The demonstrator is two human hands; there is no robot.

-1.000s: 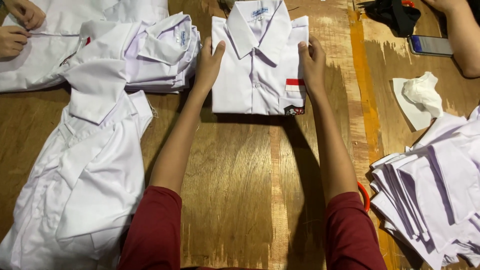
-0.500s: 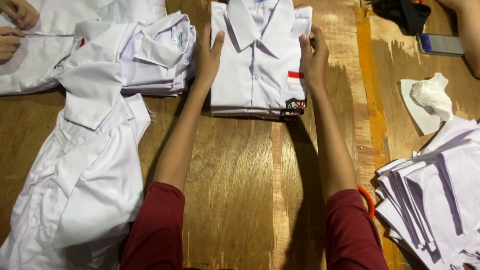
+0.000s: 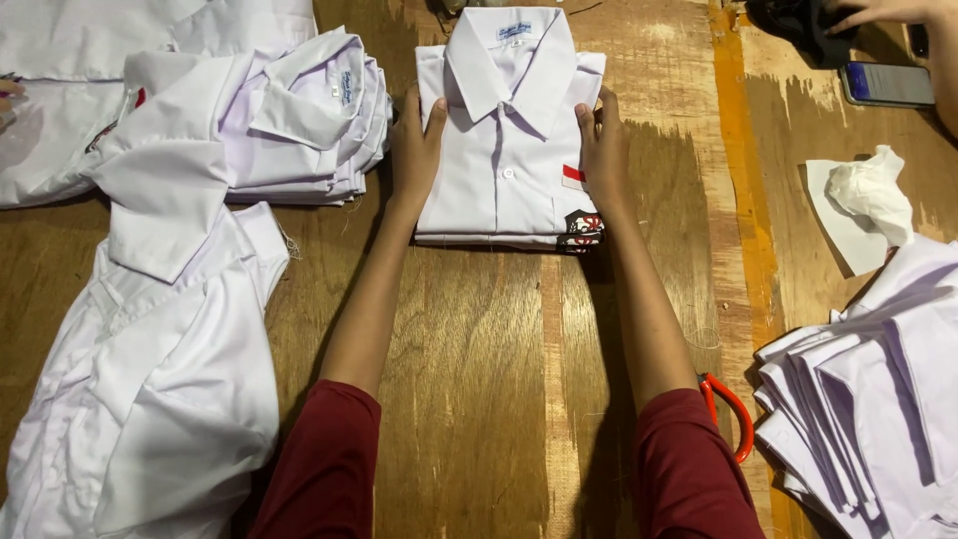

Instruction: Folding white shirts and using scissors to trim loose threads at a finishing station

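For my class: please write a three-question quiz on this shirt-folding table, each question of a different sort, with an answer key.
1. True or false: both hands press against the sides of the folded white shirt.
2. Which lies near the far right edge of the wooden table? A) a teacup B) a phone C) a hammer
3. Fill in: the handle showing beside the person's right elbow is coloured ____.

Key
1. True: the left hand and right hand flank it.
2. B, the phone.
3. Red, the red handle.
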